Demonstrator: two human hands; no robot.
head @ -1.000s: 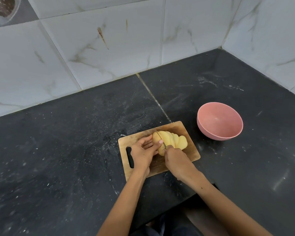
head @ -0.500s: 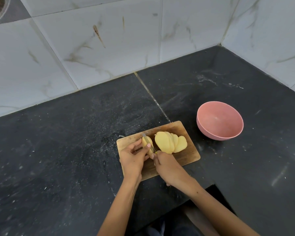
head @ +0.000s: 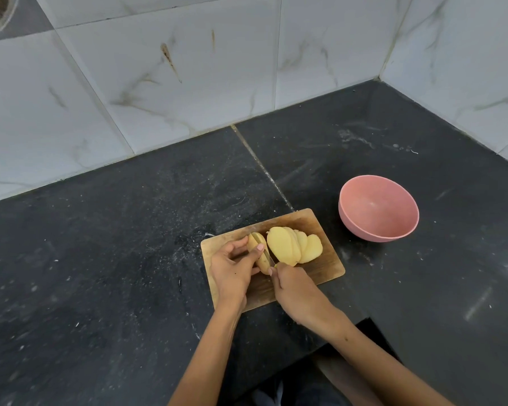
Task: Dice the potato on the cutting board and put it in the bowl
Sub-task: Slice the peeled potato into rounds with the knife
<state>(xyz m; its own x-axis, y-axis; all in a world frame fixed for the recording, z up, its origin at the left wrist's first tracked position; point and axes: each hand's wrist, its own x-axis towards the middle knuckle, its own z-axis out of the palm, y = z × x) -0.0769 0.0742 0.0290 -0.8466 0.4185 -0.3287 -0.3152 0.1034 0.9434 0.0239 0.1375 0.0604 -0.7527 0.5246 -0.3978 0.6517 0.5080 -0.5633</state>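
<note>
A wooden cutting board lies on the black counter. Several yellow potato slices lean fanned out on its middle. To their left my left hand grips the remaining potato end piece with fingers and thumb. My right hand is shut on a knife, its thin blade cutting down through that end piece; the handle is hidden in my fist. The pink bowl stands empty to the right of the board.
The black stone counter runs left and right, dusted with white specks. Marble-tiled walls meet in a corner at the back right. The counter's front edge has a notch just below my right forearm.
My hands and the knife have shifted left, away from the fanned slices. The last end piece is now separate from the slices, and the blade is in it.
</note>
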